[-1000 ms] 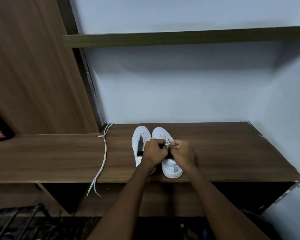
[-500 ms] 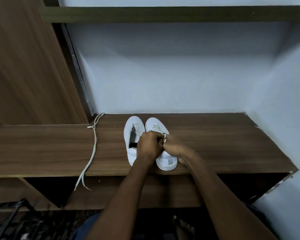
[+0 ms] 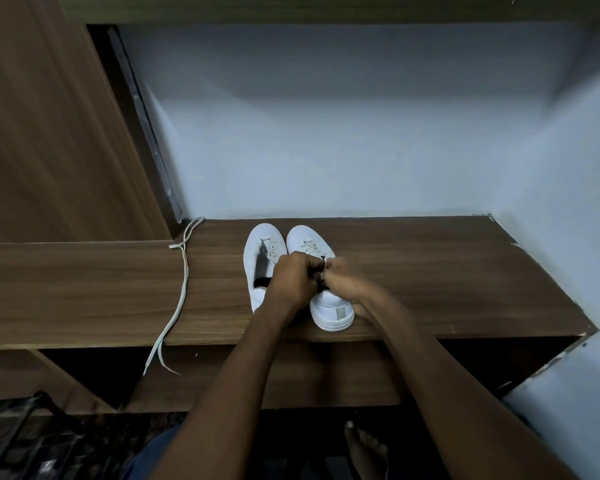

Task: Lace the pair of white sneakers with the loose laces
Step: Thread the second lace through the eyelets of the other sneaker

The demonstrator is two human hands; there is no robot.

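Fingers of both hands curled tight over the right sneaker's (image 3: 329,303) lacing area; left hand (image 3: 293,277) knuckles-up, fingers folded under, meeting the right hand (image 3: 343,280) at a small pale bit of lace (image 3: 324,263) pinched between them; how much lace each hand holds is hidden by the knuckles; right sneaker smooth white, rounded toe pointing to the wall, flat lace crossing its front eyelets, grey rectangular tab on the heel, thick ribbed sole at the shelf's near edge; left sneaker (image 3: 262,251) touching it side by side, unlaced, tongue area open and dark inside, small eyelet holes visible along the flap; spare shoelace (image 3: 182,275) flat, pale, well apart to the left, looped near the back corner, running forward and hanging over the front edge in two loose ends; wooden shelf (image 3: 447,271) dark brown, horizontal grain, chipped at the right corners; pale blue-white matte wall (image 3: 326,133) behind; brown laminate panel (image 3: 49,133) at left; bare foot (image 3: 364,448) below on a dark floor
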